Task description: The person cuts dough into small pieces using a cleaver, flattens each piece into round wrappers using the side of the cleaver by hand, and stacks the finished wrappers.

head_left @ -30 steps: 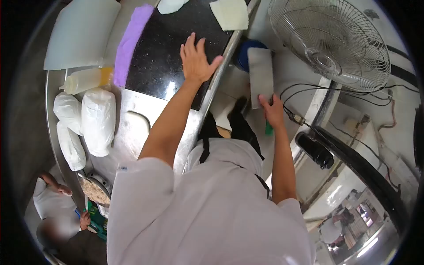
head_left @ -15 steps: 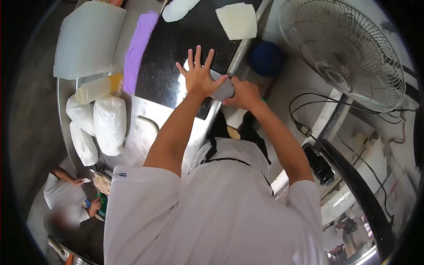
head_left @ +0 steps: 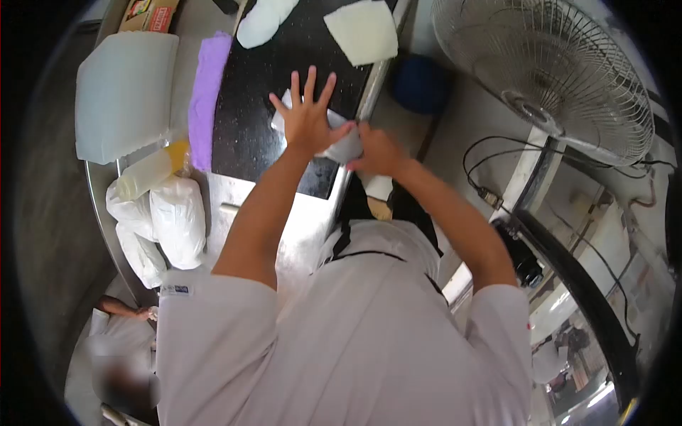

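Note:
On the black work board [head_left: 245, 128], my left hand [head_left: 307, 122] lies flat with its fingers spread, pressing on a thin whitish sheet [head_left: 345, 147]. Part of this sheet shows left of the palm, and its near end reaches the metal edge of the counter. There my right hand [head_left: 380, 151] has its fingers closed on that end; the fingertips are partly hidden. I cannot make out what the sheet is made of. Farther up the board lie a cream square sheet [head_left: 362, 33] and a white floppy piece [head_left: 264, 23].
A purple cloth [head_left: 210, 103] runs along the board's left side. Beyond it are a translucent tub [head_left: 128, 92], a bottle [head_left: 153, 170] and white bags [head_left: 177, 221]. A standing fan [head_left: 533, 78] with cables is at right. Another person [head_left: 121, 341] is at lower left.
The view has shifted a little, so the counter items sit lower and further left. Both hands keep their places on the sheet, more of which shows left of my left palm.

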Tool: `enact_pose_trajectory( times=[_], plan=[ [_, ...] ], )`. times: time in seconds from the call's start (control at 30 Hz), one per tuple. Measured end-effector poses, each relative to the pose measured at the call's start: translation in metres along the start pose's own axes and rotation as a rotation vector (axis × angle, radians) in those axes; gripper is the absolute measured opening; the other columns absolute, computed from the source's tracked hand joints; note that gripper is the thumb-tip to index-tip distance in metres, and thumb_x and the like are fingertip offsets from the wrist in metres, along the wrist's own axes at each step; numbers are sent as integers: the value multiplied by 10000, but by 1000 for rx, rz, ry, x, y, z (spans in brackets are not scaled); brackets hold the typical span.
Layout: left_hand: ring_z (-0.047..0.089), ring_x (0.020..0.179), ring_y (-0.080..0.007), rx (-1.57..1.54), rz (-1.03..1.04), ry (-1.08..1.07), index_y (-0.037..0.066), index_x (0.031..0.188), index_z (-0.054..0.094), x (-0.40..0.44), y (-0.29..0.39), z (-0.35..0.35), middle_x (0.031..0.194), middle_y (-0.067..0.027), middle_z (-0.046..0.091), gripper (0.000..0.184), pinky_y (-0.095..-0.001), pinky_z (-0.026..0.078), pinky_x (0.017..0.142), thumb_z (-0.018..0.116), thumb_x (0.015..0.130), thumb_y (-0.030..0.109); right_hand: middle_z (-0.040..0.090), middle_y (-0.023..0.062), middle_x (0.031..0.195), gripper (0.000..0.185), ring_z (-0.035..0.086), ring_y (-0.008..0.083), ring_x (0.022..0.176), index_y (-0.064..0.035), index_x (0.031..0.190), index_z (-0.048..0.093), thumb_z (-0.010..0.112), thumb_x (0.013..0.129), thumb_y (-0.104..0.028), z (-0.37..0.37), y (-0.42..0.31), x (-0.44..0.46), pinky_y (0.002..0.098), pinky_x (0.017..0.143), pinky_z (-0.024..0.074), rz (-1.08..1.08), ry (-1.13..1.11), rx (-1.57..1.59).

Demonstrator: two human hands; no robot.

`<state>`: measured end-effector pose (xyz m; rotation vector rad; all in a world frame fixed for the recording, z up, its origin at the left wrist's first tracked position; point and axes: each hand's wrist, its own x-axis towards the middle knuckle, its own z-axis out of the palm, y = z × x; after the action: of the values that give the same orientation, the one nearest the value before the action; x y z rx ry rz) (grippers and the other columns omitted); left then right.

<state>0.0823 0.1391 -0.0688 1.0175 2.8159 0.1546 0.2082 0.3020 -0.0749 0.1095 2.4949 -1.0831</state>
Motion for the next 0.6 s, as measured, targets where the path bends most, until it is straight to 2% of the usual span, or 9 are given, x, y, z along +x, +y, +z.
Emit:
enact_pose_trajectory(
  times=[0.07, 0.17, 0.2, 0.3, 0.33, 0.37, 0.43, 0.5, 0.6],
  plan=[
    [147, 1562, -438, -8, 5, 88, 343, 1644, 243, 17, -6, 1, 1718, -95, 179, 1093, -866, 171, 1057, 707, 742, 749, 692, 313, 1057, 806, 696, 472, 1014, 59, 1178, 522, 940, 673, -411, -23, -6, 16, 509, 862, 571, -6, -40, -52],
    [145, 1562, -444, 32, 63, 173, 342, 1648, 228, 41, -24, 11, 1720, -101, 172, 1105, -841, 148, 1095, 661, 745, 810, 684, 321, 1086, 805, 694, 466, 1029, 67, 1179, 527, 939, 676, -408, -47, -24, 29, 509, 868, 571, -18, -6, -76],
    [117, 1569, -448, 41, 82, 162, 340, 1649, 231, 44, -24, 11, 1725, -110, 158, 1118, -829, 129, 1111, 627, 738, 853, 676, 334, 1097, 825, 684, 477, 1050, 69, 1210, 530, 939, 677, -411, -37, -18, 31, 508, 882, 568, -9, 3, -43],
    [93, 1574, -453, 31, 165, 91, 337, 1649, 241, 6, -12, 16, 1729, -116, 148, 1119, -831, 117, 1107, 610, 735, 868, 674, 342, 1093, 853, 676, 498, 1055, 67, 1249, 512, 928, 693, -428, -7, -5, 1, 511, 893, 564, -15, -70, 25],
    [78, 1576, -457, 36, 149, 13, 342, 1646, 254, -7, -5, 12, 1732, -120, 138, 1116, -835, 106, 1103, 617, 727, 864, 694, 317, 993, 917, 692, 488, 979, 32, 1270, 493, 938, 648, -474, 16, 14, -3, 531, 853, 554, -50, -28, 32],
    [90, 1576, -456, 24, 149, -14, 347, 1640, 274, -2, -3, 9, 1732, -110, 149, 1105, -854, 106, 1077, 623, 723, 857, 694, 317, 993, 917, 692, 488, 979, 32, 1270, 493, 938, 648, -474, 11, 11, 1, 531, 853, 554, -42, -18, 33],
    [132, 1567, -458, -60, 219, 101, 356, 1632, 298, 16, -8, 12, 1727, -97, 178, 1088, -872, 110, 1049, 626, 723, 855, 693, 318, 979, 900, 685, 497, 974, 25, 1275, 479, 920, 677, -482, -1, 4, 1, 542, 842, 548, 55, -30, -4],
    [181, 1552, -460, -77, 219, 171, 361, 1627, 312, 32, -10, 10, 1721, -82, 206, 1076, -883, 121, 1027, 638, 722, 844, 699, 305, 939, 870, 685, 501, 952, 24, 1259, 487, 910, 695, -484, -16, 1, 9, 548, 823, 548, 53, 0, 32],
    [207, 1548, -441, -19, 241, 212, 369, 1627, 299, 61, -19, 6, 1717, -70, 212, 1078, -863, 158, 1055, 675, 716, 806, 702, 303, 936, 856, 690, 495, 953, 18, 1251, 493, 913, 696, -482, -39, -2, 32, 545, 813, 556, -29, 66, -103]
  ],
)
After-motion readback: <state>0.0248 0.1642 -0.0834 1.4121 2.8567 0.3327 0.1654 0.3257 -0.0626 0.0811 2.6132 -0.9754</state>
